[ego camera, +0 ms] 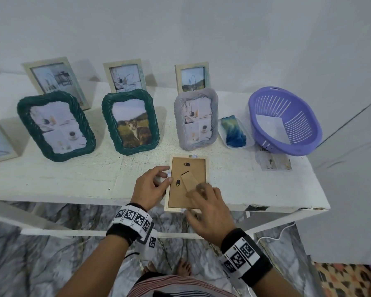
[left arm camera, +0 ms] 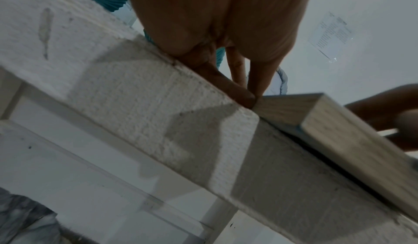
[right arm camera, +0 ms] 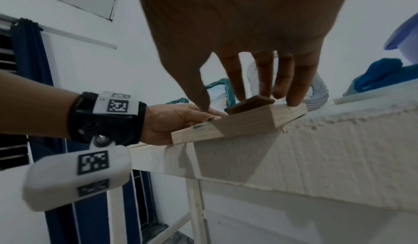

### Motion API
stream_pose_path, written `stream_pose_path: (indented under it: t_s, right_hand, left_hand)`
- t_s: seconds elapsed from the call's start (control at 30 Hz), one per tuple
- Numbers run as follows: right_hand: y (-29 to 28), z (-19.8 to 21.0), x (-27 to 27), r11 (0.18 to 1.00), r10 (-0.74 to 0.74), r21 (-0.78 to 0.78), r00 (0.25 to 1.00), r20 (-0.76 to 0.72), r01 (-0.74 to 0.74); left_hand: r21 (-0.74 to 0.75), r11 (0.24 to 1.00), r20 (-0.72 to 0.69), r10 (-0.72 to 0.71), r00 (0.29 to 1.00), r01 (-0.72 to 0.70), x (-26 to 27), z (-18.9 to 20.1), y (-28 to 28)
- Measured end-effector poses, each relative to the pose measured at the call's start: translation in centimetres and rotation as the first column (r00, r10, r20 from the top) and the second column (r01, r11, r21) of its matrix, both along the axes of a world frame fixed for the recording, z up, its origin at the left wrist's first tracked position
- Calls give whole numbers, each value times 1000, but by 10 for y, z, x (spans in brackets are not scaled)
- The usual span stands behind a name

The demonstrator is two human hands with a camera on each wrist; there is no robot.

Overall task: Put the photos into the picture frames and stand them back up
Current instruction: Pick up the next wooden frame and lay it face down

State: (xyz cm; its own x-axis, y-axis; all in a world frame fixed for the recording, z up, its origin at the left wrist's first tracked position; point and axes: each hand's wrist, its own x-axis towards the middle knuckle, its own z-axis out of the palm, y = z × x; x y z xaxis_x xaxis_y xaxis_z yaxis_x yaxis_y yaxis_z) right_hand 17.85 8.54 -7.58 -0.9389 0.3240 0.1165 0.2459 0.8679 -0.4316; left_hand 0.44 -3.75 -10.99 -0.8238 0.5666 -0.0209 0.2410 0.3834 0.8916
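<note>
A light wooden picture frame (ego camera: 180, 196) lies face down at the table's front edge, brown backing board up with two black turn clips. Its cardboard stand (ego camera: 190, 182) lies on the backing. My left hand (ego camera: 166, 174) grips the frame's left edge with curled fingers; in the left wrist view its fingertips (left arm camera: 248, 97) press the frame's side (left arm camera: 328, 122). My right hand (ego camera: 196, 200) hovers over the lower right of the backing, fingers straight. The right wrist view shows the right hand (right arm camera: 248, 101) touching the stand (right arm camera: 248, 104) on the frame (right arm camera: 246, 120). A loose photo (ego camera: 272, 163) lies to the right.
Several framed photos stand behind: two green rope frames (ego camera: 56, 125) (ego camera: 130, 122), a grey one (ego camera: 196, 118), and wooden ones at the back. A purple basket (ego camera: 285, 121) holding paper and a blue cloth (ego camera: 234, 130) on a white tray sit at right. The frame overhangs the table edge (ego camera: 266, 207).
</note>
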Motion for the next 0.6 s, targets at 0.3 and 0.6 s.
stream_pose_path:
  t_s: [0.3,0.6]
  right_hand:
    - [1,4,-38,961,-265,113,959,104,253]
    - [15,20,-32,945,-317,-88,948,-17,314]
  left_hand:
    - [18,1000,-10,-3,1000,3,0,0,-1]
    - [47,999,-6,6,1000,-5,1,-1,-2]
